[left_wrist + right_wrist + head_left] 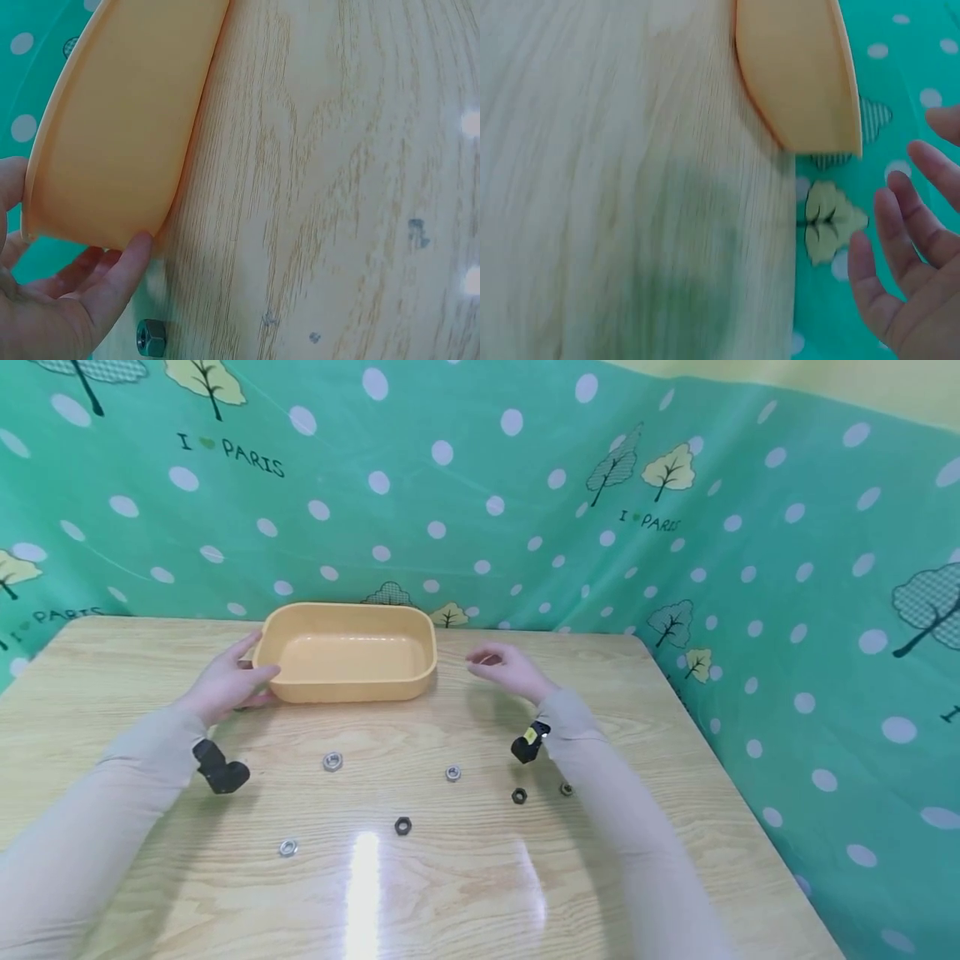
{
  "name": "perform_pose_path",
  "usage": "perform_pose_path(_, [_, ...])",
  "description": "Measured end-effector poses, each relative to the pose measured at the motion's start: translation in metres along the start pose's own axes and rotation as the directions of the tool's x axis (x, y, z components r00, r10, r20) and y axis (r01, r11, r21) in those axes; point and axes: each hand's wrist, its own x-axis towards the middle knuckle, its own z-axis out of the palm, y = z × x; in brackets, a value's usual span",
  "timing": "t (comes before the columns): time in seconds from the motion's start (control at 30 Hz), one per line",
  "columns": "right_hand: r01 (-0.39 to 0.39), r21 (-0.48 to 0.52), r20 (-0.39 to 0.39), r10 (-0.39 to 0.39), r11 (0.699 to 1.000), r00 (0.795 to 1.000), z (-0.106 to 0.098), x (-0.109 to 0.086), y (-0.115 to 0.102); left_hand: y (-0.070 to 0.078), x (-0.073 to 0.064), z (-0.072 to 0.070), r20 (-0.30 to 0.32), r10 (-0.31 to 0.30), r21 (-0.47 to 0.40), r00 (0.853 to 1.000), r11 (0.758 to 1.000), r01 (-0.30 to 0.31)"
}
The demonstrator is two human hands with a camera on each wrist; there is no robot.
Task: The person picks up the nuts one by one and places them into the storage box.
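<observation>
A yellow-orange plastic basin (345, 692) stands at the back of the wooden table. My left hand (228, 679) holds its left end, with fingertips at the rim and low on the wall. Close below those fingers lies a metal hex nut (151, 337), mostly hidden by the hand in the head view. My right hand (510, 670) hovers right of the basin, apart from it, fingers loosely bent and nothing in them. In the right wrist view, the spread fingers (911, 232) show beside the basin's end (802, 90).
Silver nuts (332, 762) and black nuts (402, 826) lie scattered over the table (480, 893). Another nut (567, 788) sits beside the right forearm. A green dotted curtain (480, 493) hangs behind the table and along its right side.
</observation>
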Motion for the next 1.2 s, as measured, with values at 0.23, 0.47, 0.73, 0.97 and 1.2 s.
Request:
perform_pose_path(0.23, [-0.049, -0.051, 0.003, 0.049, 0.998, 0.999, -0.018, -0.016, 0.029, 0.003, -0.001, 0.000, -0.007, -0.006, 0.010, 1.000, 1.000, 0.006])
perform_pose_path(0.47, [-0.055, -0.031, -0.003, 0.055, 0.998, 0.998, -0.030, -0.030, 0.048, 0.001, 0.001, -0.001, -0.007, 0.001, -0.010, 1.000, 1.000, -0.001])
perform_pose_path(0.73, [-0.067, -0.005, -0.006, 0.067, 0.998, 0.998, -0.037, -0.041, 0.059, 0.001, 0.001, -0.001, -0.009, -0.003, -0.020, 1.000, 1.000, 0.003])
perform_pose_path(0.97, [-0.138, -0.028, -0.008, 0.138, 0.990, 0.990, -0.039, -0.050, 0.070, 0.000, 0.000, 0.001, -0.010, -0.011, 0.004, 1.000, 1.000, 0.011])
perform_pose_path(1.2, [-0.137, -0.062, -0.027, 0.136, 0.989, 0.990, -0.045, -0.058, 0.086, -0.001, 0.000, 0.001, -0.012, -0.012, -0.001, 1.000, 1.000, 0.012])
